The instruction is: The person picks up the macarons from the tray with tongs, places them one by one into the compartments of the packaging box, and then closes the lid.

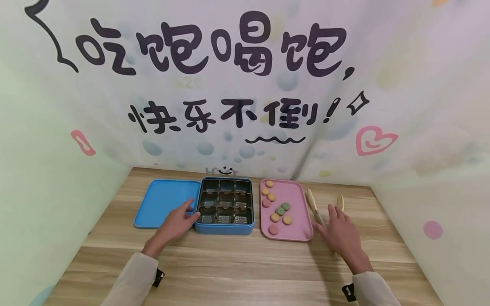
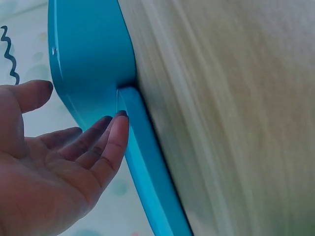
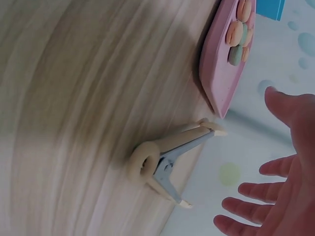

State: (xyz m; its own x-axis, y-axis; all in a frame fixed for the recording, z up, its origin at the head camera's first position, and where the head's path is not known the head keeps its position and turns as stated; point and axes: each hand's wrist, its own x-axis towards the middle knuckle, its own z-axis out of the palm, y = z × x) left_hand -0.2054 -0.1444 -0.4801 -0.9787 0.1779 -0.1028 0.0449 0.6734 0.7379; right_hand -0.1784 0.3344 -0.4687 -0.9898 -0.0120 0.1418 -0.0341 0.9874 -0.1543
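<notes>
My left hand [image 1: 178, 222] is at the left side of a blue box [image 1: 224, 229], thumb by its front corner and fingers over the edge of a flat blue lid [image 1: 162, 204]. In the left wrist view its fingers are extended beside the box wall [image 2: 91, 49]. A black divided insert lies inside the box. My right hand [image 1: 340, 233] is above a pair of cream-handled tongs [image 1: 313, 202], covering part of them in the head view. The right wrist view shows those tongs [image 3: 165, 164] spread on the table, apart from the loosely extended fingers [image 3: 251, 211].
A pink tray [image 1: 294, 193] sits between the box and the tongs, bearing several yellow, pink and green macarons [image 1: 274, 217]. Behind the wooden table [image 1: 229, 272] stands a printed wall [image 1: 229, 85], with pale side walls left and right.
</notes>
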